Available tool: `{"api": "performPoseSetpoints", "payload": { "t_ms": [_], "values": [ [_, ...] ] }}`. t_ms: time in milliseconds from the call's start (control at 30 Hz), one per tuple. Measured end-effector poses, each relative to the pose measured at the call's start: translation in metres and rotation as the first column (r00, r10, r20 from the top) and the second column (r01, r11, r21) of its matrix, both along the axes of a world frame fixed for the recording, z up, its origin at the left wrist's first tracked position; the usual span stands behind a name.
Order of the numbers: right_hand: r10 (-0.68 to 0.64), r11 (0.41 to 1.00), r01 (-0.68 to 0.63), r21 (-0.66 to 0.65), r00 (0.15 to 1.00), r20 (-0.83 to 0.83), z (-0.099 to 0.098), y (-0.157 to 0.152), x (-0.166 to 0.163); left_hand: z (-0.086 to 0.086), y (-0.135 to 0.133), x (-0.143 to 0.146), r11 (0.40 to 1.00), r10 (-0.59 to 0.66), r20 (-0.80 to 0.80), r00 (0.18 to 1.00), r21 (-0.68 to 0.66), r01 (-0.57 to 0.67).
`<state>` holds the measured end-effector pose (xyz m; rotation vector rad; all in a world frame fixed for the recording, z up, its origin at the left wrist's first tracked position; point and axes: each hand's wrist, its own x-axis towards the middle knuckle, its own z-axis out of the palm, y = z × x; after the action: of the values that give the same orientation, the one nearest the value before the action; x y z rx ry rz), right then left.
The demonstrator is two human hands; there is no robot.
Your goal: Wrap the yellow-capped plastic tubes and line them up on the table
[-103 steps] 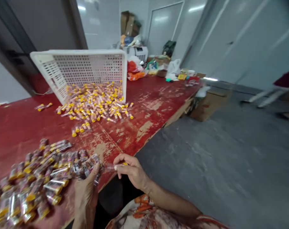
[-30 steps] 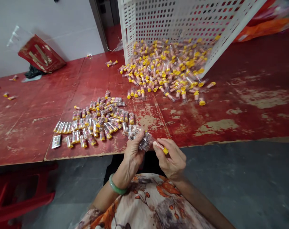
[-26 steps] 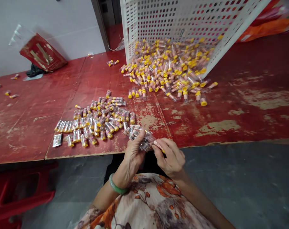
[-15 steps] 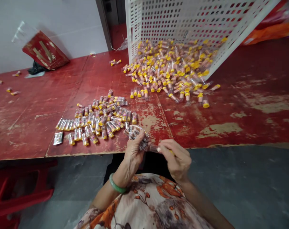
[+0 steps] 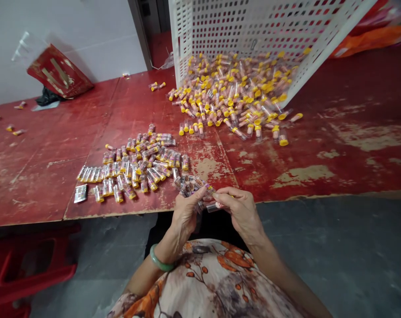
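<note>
At the table's front edge, my left hand is closed on a bunch of clear printed plastic sleeves, the thumb lying across them. My right hand pinches a small clear tube against the sleeves; its fingers hide the tube's cap end. The fingertips of both hands are almost touching. Left of them lie many yellow-capped tubes with printed sleeves, some in rows and some heaped. A flat silvery stack of sleeves rests at that group's front left corner.
A white perforated basket lies tipped on the red table, with plain yellow-capped tubes spilling from it. A red paper bag leans on the wall at the back left. A red stool stands below the table.
My right hand has moved left and slightly up, bringing the tube to the sleeves in my left hand. The left thumb has shifted over the bunch, and the view has moved slightly.
</note>
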<state>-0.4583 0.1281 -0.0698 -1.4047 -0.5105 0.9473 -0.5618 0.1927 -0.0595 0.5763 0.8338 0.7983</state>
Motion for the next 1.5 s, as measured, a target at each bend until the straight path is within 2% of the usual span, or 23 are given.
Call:
{"api": "performPoseSetpoints", "payload": {
  "t_ms": [167, 267, 367, 433, 533, 633, 733, 933, 1133, 1267, 1367, 1500],
  "values": [
    [0.046, 0.998, -0.049, 0.043, 0.996, 0.081, -0.002, -0.009, 0.007, -0.003, 0.008, -0.006, 0.999, 0.015, -0.026, 1.000, -0.041, -0.016],
    [-0.060, 0.992, 0.029, 0.122, 0.966, 0.251, 0.000, -0.020, 0.012, -0.001, 0.013, -0.007, 0.996, 0.016, -0.028, 0.999, -0.088, -0.018],
    [-0.216, 0.964, 0.106, 0.245, 0.850, 0.481, 0.009, -0.029, 0.012, 0.002, 0.014, -0.007, 0.991, 0.008, 0.011, 1.000, -0.136, -0.007],
    [-0.259, 0.949, 0.085, 0.304, 0.761, 0.595, 0.014, -0.030, 0.009, 0.005, 0.013, -0.007, 0.982, -0.011, 0.042, 0.999, -0.190, 0.018],
    [-0.305, 0.928, 0.049, 0.370, 0.668, 0.678, 0.018, -0.028, 0.005, 0.010, 0.011, -0.006, 0.958, -0.041, 0.065, 0.997, -0.282, 0.058],
    [-0.363, 0.907, 0.054, 0.417, 0.601, 0.712, 0.018, -0.027, 0.004, 0.013, 0.011, -0.006, 0.950, -0.025, 0.054, 0.998, -0.309, 0.040],
    [-0.386, 0.896, 0.050, 0.441, 0.576, 0.720, 0.016, -0.028, 0.005, 0.012, 0.011, -0.006, 0.964, 0.028, 0.035, 0.999, -0.266, -0.018],
    [-0.387, 0.888, 0.032, 0.459, 0.591, 0.708, 0.015, -0.030, 0.004, 0.006, 0.011, -0.005, 0.988, 0.036, 0.054, 0.998, -0.150, -0.028],
    [-0.379, 0.891, 0.042, 0.453, 0.619, 0.688, 0.016, -0.030, 0.001, 0.004, 0.010, -0.006, 0.984, 0.063, 0.060, 0.996, -0.173, -0.052],
    [-0.395, 0.881, 0.035, 0.472, 0.604, 0.692, 0.019, -0.029, -0.004, 0.006, 0.007, -0.006, 0.986, 0.042, 0.095, 0.995, -0.167, -0.026],
    [-0.403, 0.867, -0.021, 0.498, 0.559, 0.725, 0.017, -0.027, -0.007, 0.010, 0.003, -0.005, 0.987, 0.012, 0.118, 0.993, -0.163, 0.007],
    [-0.452, 0.846, -0.087, 0.526, 0.407, 0.794, 0.011, -0.023, -0.007, 0.014, 0.001, -0.004, 0.982, -0.003, 0.161, 0.987, -0.187, 0.033]
  ]
}}
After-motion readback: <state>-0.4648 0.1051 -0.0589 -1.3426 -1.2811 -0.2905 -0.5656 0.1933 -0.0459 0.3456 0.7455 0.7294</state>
